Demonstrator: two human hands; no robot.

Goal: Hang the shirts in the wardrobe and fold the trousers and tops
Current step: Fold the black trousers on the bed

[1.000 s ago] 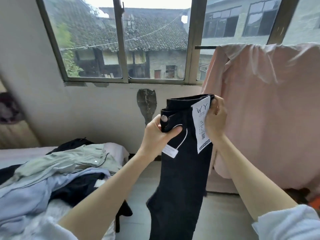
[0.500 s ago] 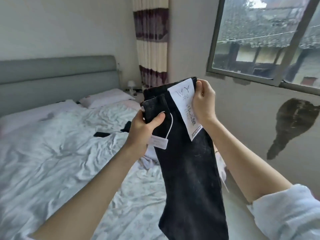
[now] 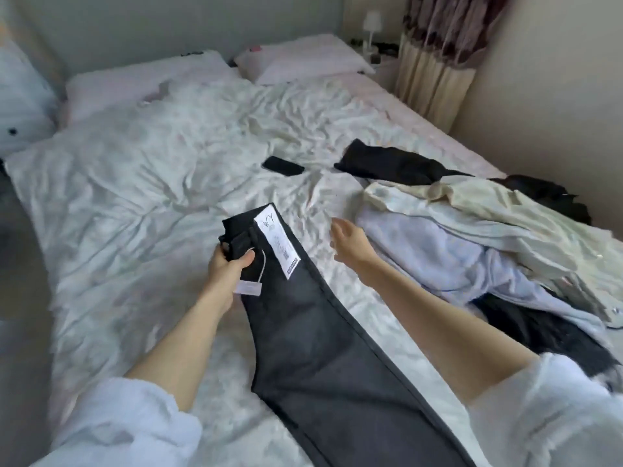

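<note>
1. The left hand [image 3: 226,266] is gripping the waistband of black trousers [image 3: 323,345] – thumb on top, fingers curled under.
2. The trousers are lying lengthwise across a rumpled white bed [image 3: 141,203], a paper tag [image 3: 277,245] showing near the waist.
3. The right hand [image 3: 349,243] is hovering just beside them, fingers relaxed, holding nothing.
4. A clothes pile [image 3: 472,244] is sitting to the right – a phone [image 3: 283,166] beyond.

Left hand [image 3: 226,268] clenched in a grip, right hand [image 3: 349,242] free, fingers loosely spread.
</note>
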